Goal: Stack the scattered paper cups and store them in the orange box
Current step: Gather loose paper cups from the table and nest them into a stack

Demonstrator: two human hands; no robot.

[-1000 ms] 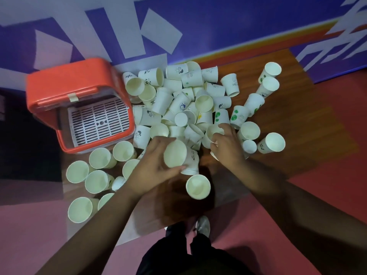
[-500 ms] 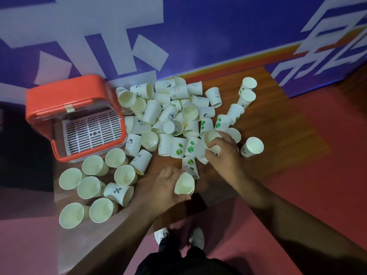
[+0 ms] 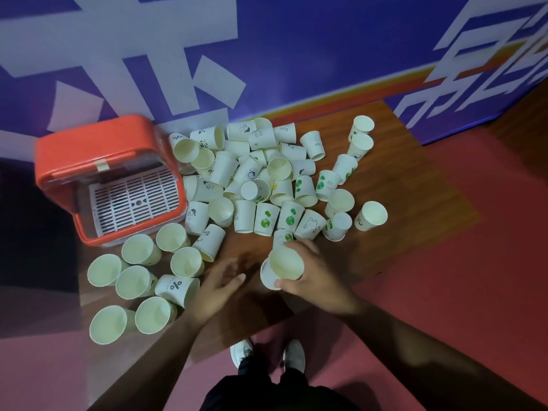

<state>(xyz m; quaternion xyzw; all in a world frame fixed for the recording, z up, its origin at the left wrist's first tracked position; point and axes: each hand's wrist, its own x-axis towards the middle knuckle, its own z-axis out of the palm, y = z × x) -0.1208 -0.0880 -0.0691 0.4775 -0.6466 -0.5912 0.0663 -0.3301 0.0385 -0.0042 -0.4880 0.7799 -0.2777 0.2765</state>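
**Paper cups:** white, many printed, several dozen.
- I log the main heap (image 3: 261, 173) tumbled over the middle and far edge of the wooden table (image 3: 400, 188).
- A second group (image 3: 133, 280), mouths mostly toward the camera, sits at the near left corner, below the orange box (image 3: 89, 143).

**Orange box:** far left corner, lid raised, white slatted grid (image 3: 136, 200) showing inside. I see no cups in it.

**Right hand** (image 3: 314, 277): fingers and thumb curled round a short nested stack (image 3: 284, 266), close to the near edge.

**Left hand** (image 3: 219, 284): fingers apart and relaxed, holding nothing, just beside the stack.

**Handling, as I judge it:** very light, thin-walled, easily crushed or tipped. I would hold each cup gently by the sidewall below the rolled rim. I would slide each one in straight so it nests without jamming.
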